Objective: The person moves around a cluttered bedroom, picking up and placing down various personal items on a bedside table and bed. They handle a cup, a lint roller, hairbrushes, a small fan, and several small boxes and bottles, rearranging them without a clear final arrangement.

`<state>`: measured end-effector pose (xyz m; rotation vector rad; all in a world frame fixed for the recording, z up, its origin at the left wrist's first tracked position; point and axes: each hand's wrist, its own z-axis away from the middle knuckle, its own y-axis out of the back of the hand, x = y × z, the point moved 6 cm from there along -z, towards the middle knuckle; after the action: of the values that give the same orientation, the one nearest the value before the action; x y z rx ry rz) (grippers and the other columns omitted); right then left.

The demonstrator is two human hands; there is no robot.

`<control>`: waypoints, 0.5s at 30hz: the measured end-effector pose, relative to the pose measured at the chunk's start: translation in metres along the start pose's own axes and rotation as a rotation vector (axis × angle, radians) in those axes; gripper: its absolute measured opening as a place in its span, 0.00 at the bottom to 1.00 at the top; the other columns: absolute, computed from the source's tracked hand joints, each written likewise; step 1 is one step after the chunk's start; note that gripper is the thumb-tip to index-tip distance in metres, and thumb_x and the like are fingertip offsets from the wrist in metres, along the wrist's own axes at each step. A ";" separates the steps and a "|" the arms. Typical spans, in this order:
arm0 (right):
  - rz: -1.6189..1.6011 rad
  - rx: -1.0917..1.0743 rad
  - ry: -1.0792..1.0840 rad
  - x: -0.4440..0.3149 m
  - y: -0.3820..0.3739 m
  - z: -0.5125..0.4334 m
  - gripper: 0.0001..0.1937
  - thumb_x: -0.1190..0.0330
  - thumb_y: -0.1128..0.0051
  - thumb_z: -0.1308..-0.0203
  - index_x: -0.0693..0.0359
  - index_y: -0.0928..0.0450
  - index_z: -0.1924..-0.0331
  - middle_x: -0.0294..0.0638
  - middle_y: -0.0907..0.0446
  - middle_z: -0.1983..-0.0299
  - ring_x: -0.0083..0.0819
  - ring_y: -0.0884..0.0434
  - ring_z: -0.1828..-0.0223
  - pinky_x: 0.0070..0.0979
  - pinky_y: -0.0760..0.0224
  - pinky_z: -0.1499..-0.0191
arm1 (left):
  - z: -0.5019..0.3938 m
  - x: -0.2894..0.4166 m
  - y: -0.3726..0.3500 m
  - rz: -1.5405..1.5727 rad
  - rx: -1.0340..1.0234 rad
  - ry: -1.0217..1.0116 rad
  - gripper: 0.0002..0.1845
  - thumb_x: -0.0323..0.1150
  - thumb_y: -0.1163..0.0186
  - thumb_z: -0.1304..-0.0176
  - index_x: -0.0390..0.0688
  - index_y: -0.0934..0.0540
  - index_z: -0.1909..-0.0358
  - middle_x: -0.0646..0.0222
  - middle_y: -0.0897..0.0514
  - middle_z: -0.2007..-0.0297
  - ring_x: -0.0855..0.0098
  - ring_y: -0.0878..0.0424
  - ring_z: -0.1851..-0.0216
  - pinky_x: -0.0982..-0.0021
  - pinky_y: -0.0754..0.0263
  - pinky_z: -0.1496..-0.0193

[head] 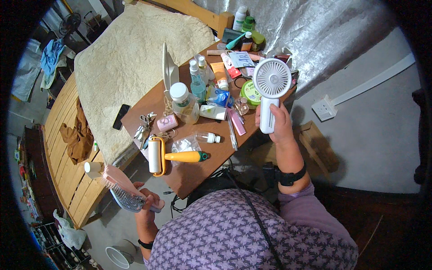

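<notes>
My left hand (147,199) grips the handles of two hairbrushes, a pink one (123,180) and a grey-blue one (125,199), left of the table's near corner. In my right hand (281,121) is a white handheld fan (272,79), held upright above the table's right edge. On the brown table (189,179) lies a lint roller (155,157) with a yellow handle. Behind it are keys (140,131), a pink hair roller (167,123), a white-lidded jar (185,104), a clear pump bottle (207,137) and a blue spray bottle (197,84). A pink comb (237,122) lies nearer the fan.
More tubes and bottles crowd the table's far end, near an orange tube (220,75) and a green round tub (250,94). A phone (121,116) rests on the bed's fleecy cover (111,67). A bin (121,253) and cables (175,206) are on the floor; a cardboard box (319,148) stands right.
</notes>
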<state>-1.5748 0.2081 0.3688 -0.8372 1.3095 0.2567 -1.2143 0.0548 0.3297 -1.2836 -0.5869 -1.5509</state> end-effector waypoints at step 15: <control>0.062 -0.029 0.040 -0.002 -0.002 0.001 0.19 0.62 0.55 0.53 0.65 0.41 0.58 0.42 0.31 0.76 0.25 0.29 0.79 0.20 0.33 0.76 | -0.001 0.002 -0.002 -0.012 0.016 -0.029 0.28 0.31 0.41 0.66 0.37 0.41 0.60 0.71 0.34 0.85 0.75 0.32 0.84 0.78 0.39 0.82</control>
<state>-1.5732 0.2084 0.3713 -0.8306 1.3733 0.3105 -1.2163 0.0536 0.3317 -1.2948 -0.6248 -1.5369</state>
